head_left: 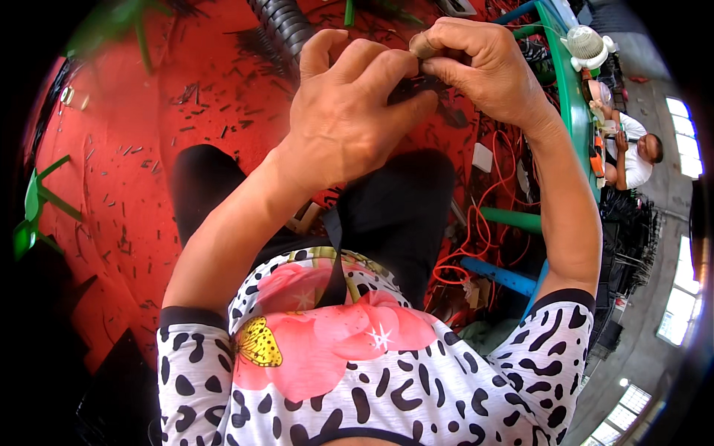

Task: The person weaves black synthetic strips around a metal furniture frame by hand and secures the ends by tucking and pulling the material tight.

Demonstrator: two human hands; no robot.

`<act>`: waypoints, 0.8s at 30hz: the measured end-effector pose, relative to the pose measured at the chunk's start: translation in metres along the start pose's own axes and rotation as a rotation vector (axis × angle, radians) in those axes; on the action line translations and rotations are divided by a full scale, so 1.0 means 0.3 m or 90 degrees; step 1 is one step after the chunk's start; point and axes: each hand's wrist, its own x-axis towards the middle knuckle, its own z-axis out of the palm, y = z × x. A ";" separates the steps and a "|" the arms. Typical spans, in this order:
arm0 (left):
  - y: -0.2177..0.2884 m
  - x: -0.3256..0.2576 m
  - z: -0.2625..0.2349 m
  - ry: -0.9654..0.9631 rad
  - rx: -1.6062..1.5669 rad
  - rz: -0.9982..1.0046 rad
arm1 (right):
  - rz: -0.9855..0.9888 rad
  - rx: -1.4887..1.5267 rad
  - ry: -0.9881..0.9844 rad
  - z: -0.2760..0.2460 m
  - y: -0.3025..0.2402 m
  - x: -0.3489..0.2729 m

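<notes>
Reaching ahead of the lap, both bare hands work side by side at the top of the view. Black ribbed flexible tube (281, 28) comes in from the upper edge, slants down and passes out of sight behind the curled fingers of the left hand (338, 123). So the visible run sits on the far side of that grip, up and to its left.

Left: back of hand toward camera, fingers bent forward, thumb stretched toward the right hand (491, 70). Palm side hidden, so can't tell if it's clamped on the tube or only against it.

Right: index and thumb drawn close at the tips, beside the left fingers. Small brownish patch (422, 46) at those tips; can't tell if it's a finger wrap or a separate piece, or whether the pinch is tight on anything. Dark, blurred stuff below the gap between the hands, too smeared to identify.

Around: red floor (126, 230) littered with short dark strips. To the right, thin orange cable in loops, blue round bar (506, 276), green table edge (571, 111) carrying a white caged fan (585, 46). Person in a white shirt (636, 160) beyond it.
</notes>
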 end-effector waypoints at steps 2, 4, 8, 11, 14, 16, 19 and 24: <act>0.009 0.001 -0.002 -0.046 0.010 -0.004 | 0.104 0.102 -0.062 -0.017 0.002 0.000; 0.009 0.002 0.002 -0.056 0.013 0.001 | 0.100 0.075 -0.101 -0.044 0.004 0.018; -0.029 -0.007 0.026 -0.034 0.010 0.033 | 0.255 0.068 -0.076 -0.047 -0.096 0.060; -0.043 0.002 0.029 -0.038 -0.007 0.032 | 0.275 0.095 -0.023 -0.024 -0.074 0.052; -0.053 0.011 0.021 -0.055 -0.017 0.016 | 0.226 0.117 0.082 0.029 -0.049 0.022; -0.058 0.017 0.018 -0.064 -0.020 0.008 | 0.190 0.132 0.145 0.063 -0.032 -0.001; -0.065 0.031 0.017 -0.075 -0.023 0.005 | 0.143 0.058 0.282 0.115 -0.002 -0.026; -0.054 0.078 -0.020 -0.108 -0.107 -0.036 | -0.046 -0.038 0.350 0.144 0.037 -0.035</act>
